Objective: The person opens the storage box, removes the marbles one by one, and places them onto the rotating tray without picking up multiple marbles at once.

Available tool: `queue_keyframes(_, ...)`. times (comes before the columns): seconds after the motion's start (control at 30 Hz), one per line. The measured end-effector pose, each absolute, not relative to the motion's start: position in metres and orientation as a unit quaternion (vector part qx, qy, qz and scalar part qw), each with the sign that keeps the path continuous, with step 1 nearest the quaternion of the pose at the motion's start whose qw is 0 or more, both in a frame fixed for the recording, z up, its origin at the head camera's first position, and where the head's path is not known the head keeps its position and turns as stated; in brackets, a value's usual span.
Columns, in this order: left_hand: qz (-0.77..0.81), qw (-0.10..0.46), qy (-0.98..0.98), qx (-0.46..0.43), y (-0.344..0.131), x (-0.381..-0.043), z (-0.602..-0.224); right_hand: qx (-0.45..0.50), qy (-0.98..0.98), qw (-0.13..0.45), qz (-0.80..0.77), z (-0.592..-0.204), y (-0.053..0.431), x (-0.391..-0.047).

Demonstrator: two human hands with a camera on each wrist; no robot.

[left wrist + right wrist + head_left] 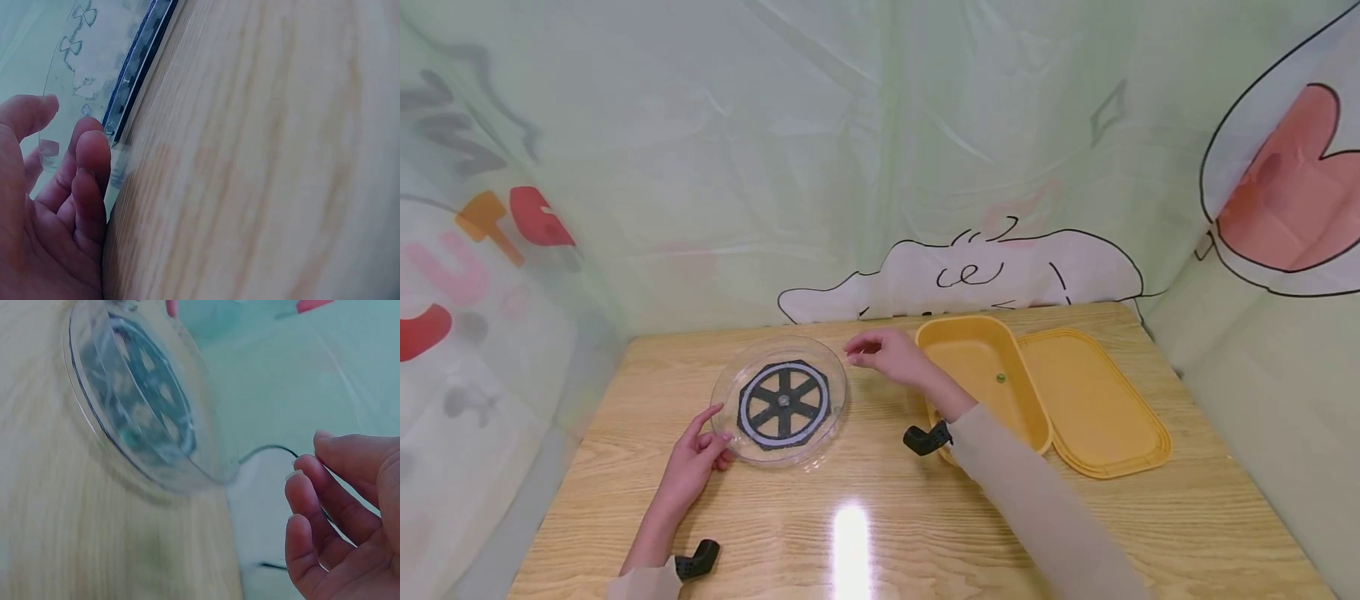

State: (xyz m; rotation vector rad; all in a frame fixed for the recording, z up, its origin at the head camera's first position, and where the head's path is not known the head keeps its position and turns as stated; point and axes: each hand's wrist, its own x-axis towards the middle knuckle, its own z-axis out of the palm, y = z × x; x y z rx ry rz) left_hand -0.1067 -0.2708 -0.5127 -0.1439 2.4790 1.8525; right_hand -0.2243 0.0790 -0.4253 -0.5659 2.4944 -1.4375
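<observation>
My left hand (691, 462) holds the near-left edge of the clear dish (730, 367), its bent fingers spread about the rim and side; how firmly this grip presses, I cannot tell. My right hand (889, 354) hangs just beside the far-right rim, apart from it, with the fingers loosely bent. Only a narrow gap shows between thumb and fingertips there, and I see nothing in that grip.

For steadying the dish, I judge that a light, even touch on the left is best: squeezing or pushing down on one side could tip the thin rim or make it slide. Dropping my right wrist a little would let its fingertips meet the rim gently rather than knock it. With a grip on both sides, I would match the pressure so the dish sits level.

Through the clear plastic I see a black spoked frame (784, 422) with a pale ring; whether it lies inside the dish or under it, I cannot tell. Lining the dish up by that ring seems a sound guide to centring.

Further right on the wooden surface (775, 533) stands the yellow box (977, 354), a small green ball (1000, 378) on its floor. My right forearm crosses over the box, so I should lift my elbow clear of its wall. The yellow lid (1093, 400) lies flat just beyond.
</observation>
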Motion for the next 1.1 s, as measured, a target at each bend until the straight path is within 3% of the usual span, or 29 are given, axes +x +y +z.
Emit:
queue_keyframes(0.27,0.598,0.021,0.800,-0.049,-0.270,-0.107,-0.513,-0.161,0.849,0.086,-0.496,-0.418,0.120,-0.228)
queue_keyframes(0.7,0.595,0.028,0.802,-0.052,-0.269,-0.105,-0.508,-0.137,0.867,0.076,-0.474,-0.438,0.177,-0.235)
queue_keyframes(1.1,0.591,0.027,0.805,-0.046,-0.271,-0.106,-0.512,-0.140,0.892,0.117,-0.413,-0.466,0.193,-0.242)
